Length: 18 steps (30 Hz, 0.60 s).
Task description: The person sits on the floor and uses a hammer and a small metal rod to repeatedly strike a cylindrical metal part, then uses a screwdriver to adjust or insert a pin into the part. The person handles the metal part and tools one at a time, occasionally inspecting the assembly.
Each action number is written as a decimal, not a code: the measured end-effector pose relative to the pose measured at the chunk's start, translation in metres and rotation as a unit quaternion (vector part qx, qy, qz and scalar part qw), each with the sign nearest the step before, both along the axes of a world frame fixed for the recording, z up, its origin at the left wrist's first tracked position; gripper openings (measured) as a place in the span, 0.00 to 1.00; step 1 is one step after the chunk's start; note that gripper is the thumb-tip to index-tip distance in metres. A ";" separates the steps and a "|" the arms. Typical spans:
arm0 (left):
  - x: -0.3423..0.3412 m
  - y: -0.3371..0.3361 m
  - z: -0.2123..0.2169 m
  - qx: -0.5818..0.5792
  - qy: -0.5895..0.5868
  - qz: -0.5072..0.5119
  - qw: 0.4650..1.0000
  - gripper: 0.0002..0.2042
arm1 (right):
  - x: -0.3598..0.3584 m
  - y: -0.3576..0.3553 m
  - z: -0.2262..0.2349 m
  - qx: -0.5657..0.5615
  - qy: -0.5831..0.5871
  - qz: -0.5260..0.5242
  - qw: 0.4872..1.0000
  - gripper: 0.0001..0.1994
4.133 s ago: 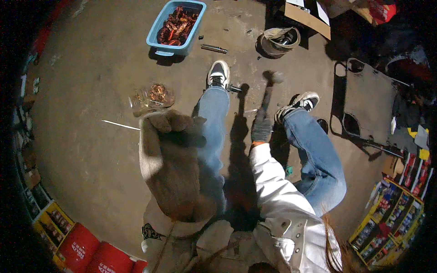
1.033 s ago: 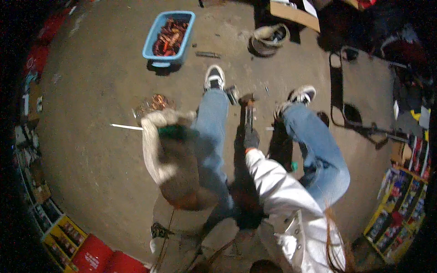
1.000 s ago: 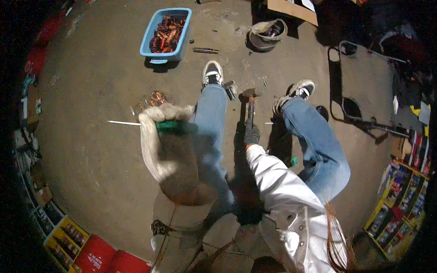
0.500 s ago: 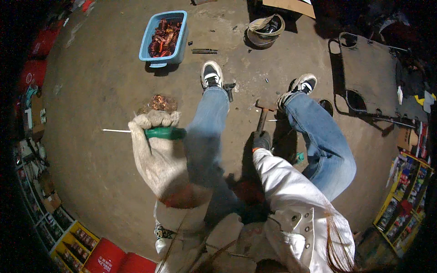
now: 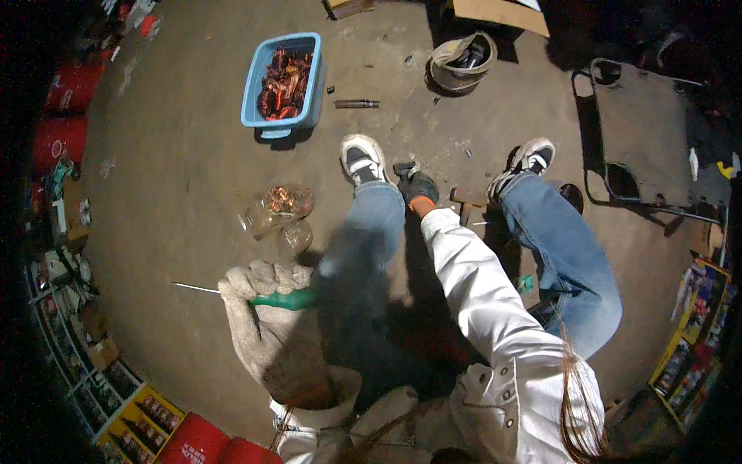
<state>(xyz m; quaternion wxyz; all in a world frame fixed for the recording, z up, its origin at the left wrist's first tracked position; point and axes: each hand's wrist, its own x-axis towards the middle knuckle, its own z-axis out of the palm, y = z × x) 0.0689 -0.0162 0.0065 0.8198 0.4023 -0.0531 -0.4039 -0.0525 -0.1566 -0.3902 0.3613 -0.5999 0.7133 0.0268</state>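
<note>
My left hand (image 5: 270, 309), in a cream knitted glove, is closed round the green handle of a screwdriver (image 5: 290, 299); its thin shaft points left. My right hand (image 5: 418, 188), in a dark glove with an orange cuff, reaches down to the floor between my shoes. Its fingers look curled on a small dark metal part (image 5: 403, 167), whose far end shows beyond them. Just right of that hand a hammer (image 5: 466, 204) lies on the floor, partly hidden by my sleeve. Beyond my left hand stands a clear plastic container (image 5: 267, 220) with copper pieces (image 5: 284, 199) in it.
A light-blue tub (image 5: 318, 100) of copper windings stands far left. Dark metal rods (image 5: 357, 104) lie beside it. A bucket (image 5: 456, 80) stands at the far middle, a folding chair (image 5: 641, 127) at the right. My legs (image 5: 556, 255) frame the work area.
My right hand has let go of the hammer, leaving it on the floor, and moved forward and left to the dark metal part. My left hand still holds the screwdriver.
</note>
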 end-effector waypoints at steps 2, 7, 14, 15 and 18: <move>-0.004 -0.001 0.001 0.007 0.045 0.045 0.998 0.16 | -0.007 -0.005 0.021 0.091 -0.011 -0.009 0.996 0.21; -0.004 0.009 -0.004 0.171 -0.357 -0.032 0.918 0.03 | -0.029 -0.015 0.097 0.106 -0.088 -0.045 0.989 0.24; -0.025 0.005 0.009 0.113 -0.294 -0.143 0.938 0.11 | -0.071 -0.003 0.261 -0.125 -0.134 0.122 0.975 0.22; -0.031 0.002 0.009 0.142 -0.399 -0.127 0.897 0.16 | -0.077 0.001 0.295 -0.139 -0.161 0.186 0.959 0.21; -0.044 -0.001 0.014 0.145 -0.561 -0.119 0.806 0.28 | -0.083 0.032 0.375 -0.200 -0.265 0.195 0.923 0.16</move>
